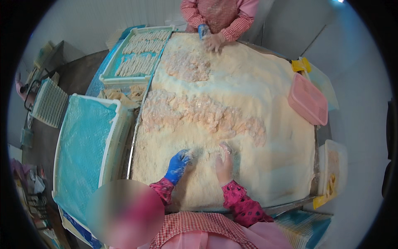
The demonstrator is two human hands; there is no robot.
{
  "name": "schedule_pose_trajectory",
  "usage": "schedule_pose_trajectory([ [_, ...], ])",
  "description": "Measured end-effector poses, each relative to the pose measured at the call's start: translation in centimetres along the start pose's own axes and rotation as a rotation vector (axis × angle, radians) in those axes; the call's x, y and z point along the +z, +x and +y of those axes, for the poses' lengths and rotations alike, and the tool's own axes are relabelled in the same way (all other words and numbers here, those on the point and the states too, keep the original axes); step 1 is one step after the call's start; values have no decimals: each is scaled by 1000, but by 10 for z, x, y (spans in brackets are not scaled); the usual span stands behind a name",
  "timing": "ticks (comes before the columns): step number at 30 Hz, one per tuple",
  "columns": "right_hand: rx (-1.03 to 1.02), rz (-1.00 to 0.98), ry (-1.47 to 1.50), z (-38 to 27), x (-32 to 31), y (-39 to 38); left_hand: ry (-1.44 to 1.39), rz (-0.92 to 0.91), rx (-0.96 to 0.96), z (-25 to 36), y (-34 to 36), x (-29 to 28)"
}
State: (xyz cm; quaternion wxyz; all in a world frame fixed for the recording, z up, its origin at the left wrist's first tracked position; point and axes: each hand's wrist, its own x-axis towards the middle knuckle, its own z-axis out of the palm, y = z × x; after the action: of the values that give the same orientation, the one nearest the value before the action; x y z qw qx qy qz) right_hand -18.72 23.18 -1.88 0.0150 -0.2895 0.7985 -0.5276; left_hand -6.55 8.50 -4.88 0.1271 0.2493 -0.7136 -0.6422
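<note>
My left hand, in a blue glove, rests at the near part of a large table spread with pale breadcrumbs. Its loosely curved fingers are caked with crumbs, and no item shows in them. To its right, my right hand, in a pale glove, touches the crumbs with fingers apart. The two hands face each other across a small patch of crumbs. Just beyond them lies a long band of pinkish-white, crumb-coated raw pieces. Another heap of such pieces sits farther back.
Across the table, a co-worker's hands are over the crumbs. A tray with rows of coated sticks stands far left, above a white-rimmed tray lined with blue mesh. At right are a pink basket and a clear tub.
</note>
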Motion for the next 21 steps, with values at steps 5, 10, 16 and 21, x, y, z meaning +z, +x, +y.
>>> schedule_pose_trajectory([
  [5, -419, -332, -377, -45, 51, -22, -650, 25, -195, -1, -30, 24],
  [10, -391, -378, 97, -89, 47, -16, -1526, -362, -83, -42, -50, 10],
  [16, -171, 33, 28, -51, 61, 40, -1257, 198, -327, 8, -41, -35],
  [21, -86, 52, -699, 59, -8, 120, -1396, 382, 69, 87, -30, -84],
])
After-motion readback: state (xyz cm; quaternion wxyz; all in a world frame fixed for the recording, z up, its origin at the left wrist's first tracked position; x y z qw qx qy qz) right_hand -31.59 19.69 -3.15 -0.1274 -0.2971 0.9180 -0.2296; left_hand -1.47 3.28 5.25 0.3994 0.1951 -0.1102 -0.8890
